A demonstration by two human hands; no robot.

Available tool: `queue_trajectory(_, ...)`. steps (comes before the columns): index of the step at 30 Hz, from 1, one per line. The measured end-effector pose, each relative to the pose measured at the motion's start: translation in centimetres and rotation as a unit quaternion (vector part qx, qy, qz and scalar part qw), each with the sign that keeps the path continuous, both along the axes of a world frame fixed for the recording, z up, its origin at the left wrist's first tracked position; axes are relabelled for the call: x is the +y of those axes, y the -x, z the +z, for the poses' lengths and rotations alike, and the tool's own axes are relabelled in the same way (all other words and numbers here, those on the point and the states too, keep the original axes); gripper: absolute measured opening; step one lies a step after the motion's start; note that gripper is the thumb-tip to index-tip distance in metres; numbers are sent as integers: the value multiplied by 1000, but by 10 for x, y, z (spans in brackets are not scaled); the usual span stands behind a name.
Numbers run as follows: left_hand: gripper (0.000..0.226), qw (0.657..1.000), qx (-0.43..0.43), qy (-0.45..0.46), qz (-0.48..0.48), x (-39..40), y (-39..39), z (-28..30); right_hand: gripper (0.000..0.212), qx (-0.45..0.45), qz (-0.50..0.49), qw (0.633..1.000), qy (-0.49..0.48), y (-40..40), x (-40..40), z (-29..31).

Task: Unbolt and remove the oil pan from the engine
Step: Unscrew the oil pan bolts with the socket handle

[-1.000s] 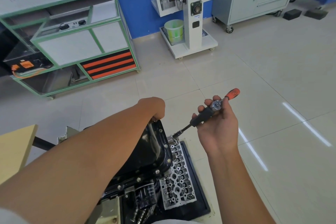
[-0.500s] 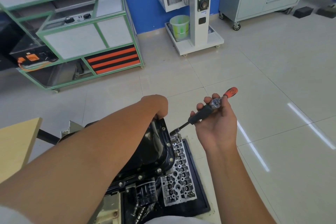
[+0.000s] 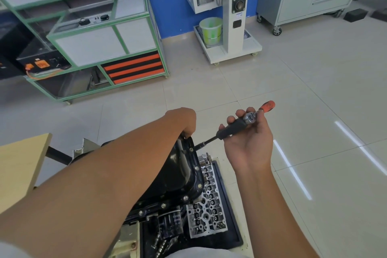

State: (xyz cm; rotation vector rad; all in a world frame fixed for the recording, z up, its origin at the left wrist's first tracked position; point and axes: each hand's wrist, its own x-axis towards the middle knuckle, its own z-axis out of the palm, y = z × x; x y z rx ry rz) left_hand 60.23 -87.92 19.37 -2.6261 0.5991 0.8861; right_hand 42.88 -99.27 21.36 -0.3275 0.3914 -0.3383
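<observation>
The black oil pan (image 3: 180, 172) sits on the engine in front of the person, above the floor, its flange bolts (image 3: 197, 168) visibly in place, so if the socket tip of the ratchet (image 3: 232, 128) meets the far-corner bolt at its present slant it could slip off and round the head. The right hand (image 3: 249, 142), palm up, has its fingers curled round the tool's black shaft, orange handle end poking out beyond them. The left hand (image 3: 184, 120) reaches forward, its grip curled over the pan's far rim.
</observation>
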Motion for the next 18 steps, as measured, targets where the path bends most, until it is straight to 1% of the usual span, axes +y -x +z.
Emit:
queue_trajectory(2,19,1000,14,6,-3,3,-1,7,34,3,-7,1000,2,-5,4,1)
queue_trajectory(4,15,999,32,27,16,7,-3,15,34,7,-11,1000,7,-10,8,3)
queue_trajectory(6,11,995,65,44,55,13,-6,19,30,12,-10,1000,21,-16,13,3)
queue_trajectory(8,3,987,94,63,115,18,-9,20,26,21,-6,999,39,-23,17,3)
queue_trajectory(9,9,980,106,81,147,19,-11,18,24,26,-5,998,49,-28,18,3)
queue_trajectory(10,20,972,119,95,176,20,-11,18,22,32,-4,998,59,-32,19,2)
queue_trajectory(12,32,963,135,114,204,22,-11,18,19,43,-4,996,81,-41,21,-1)
queue_trajectory(14,32,963,136,108,208,22,-11,18,16,44,-3,995,94,-47,24,-4)
queue_trajectory(18,33,958,144,101,225,22,-11,19,18,24,-8,992,121,-52,27,-9)
